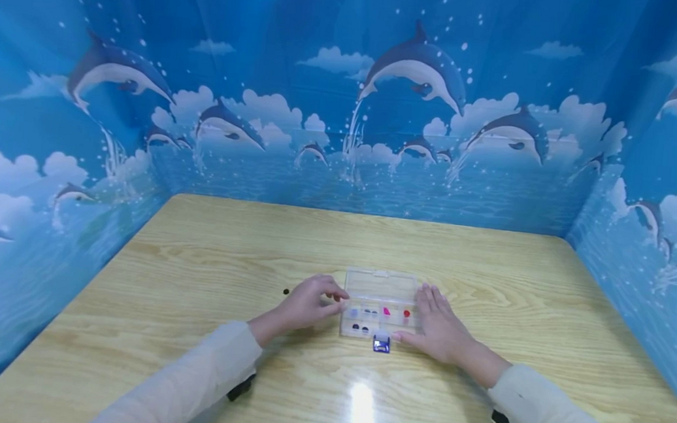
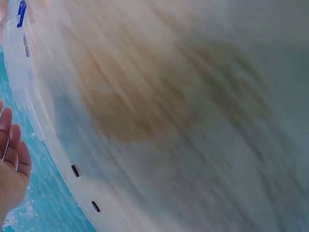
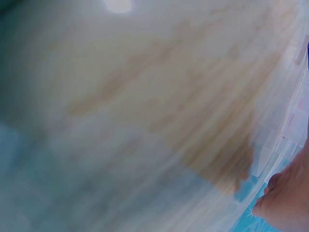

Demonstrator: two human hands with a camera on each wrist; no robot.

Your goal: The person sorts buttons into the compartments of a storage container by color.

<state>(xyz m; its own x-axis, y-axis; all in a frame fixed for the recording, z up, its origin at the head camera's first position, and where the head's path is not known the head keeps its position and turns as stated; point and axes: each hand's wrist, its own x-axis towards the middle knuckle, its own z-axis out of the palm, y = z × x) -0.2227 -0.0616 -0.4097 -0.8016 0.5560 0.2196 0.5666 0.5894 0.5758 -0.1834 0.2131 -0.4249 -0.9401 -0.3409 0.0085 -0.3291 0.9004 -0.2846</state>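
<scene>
A clear plastic compartment box (image 1: 359,334) lies on the table with its lid (image 1: 380,284) raised at the back. Small dark discs, a pink piece (image 1: 386,311) and a red piece (image 1: 407,313) sit in separate compartments. My left hand (image 1: 308,303) is at the box's left edge, fingers loosely bent; nothing shows in them in the left wrist view. Along the right side lies my right hand (image 1: 445,330), its fingers straight and its thumb near the front edge. A small blue square piece (image 1: 381,344) is at the box's front.
Left of the left hand, a small black disc (image 1: 286,292) lies on the wood-grain table (image 1: 242,244). The left wrist view shows two black discs (image 2: 75,170) on the table. A blue dolphin-print curtain (image 1: 335,93) surrounds the table's back and sides.
</scene>
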